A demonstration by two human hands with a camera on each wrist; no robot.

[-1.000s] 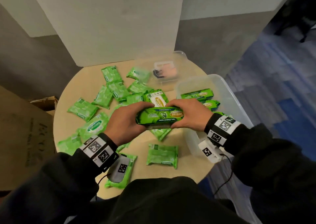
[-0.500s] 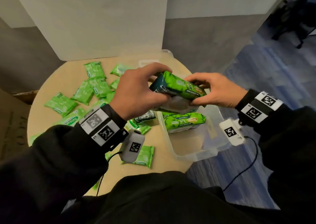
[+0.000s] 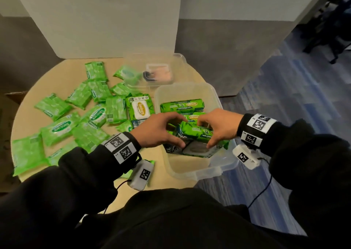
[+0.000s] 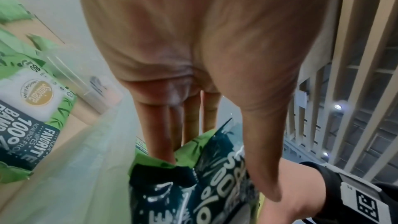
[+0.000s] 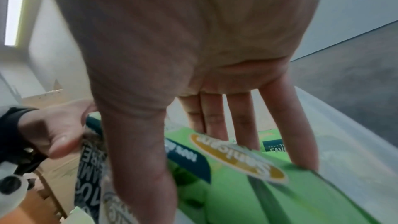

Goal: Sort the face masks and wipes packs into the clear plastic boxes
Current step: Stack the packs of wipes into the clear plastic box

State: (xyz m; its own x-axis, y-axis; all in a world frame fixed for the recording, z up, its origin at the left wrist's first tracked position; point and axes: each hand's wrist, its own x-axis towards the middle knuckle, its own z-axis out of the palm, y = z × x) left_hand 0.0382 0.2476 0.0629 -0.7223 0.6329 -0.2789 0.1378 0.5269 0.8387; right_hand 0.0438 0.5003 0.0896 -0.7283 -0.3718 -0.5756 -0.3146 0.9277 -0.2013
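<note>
A large green wipes pack (image 3: 197,134) (image 4: 217,173) (image 5: 254,185) stands on its edge inside the near clear plastic box (image 3: 214,167), its lid side facing me. My left hand (image 3: 161,131) grips its left end and my right hand (image 3: 216,129) grips its right end, thumbs on the near face and fingers behind. Two more large packs (image 3: 182,105) lie on edge deeper in the same box. Another large pack (image 3: 139,108) lies flat on the table beside the box. Several small green packs (image 3: 58,129) are scattered over the round table.
A second clear box (image 3: 178,62) stands at the table's far edge with a small packet (image 3: 158,73) inside. A white partition (image 3: 98,20) rises behind the table. Blue carpet (image 3: 296,100) lies to the right, a cardboard box (image 3: 11,98) on the left.
Both hands carried the large pack from over the table to the right and lowered it into the near clear box, turning it onto its edge.
</note>
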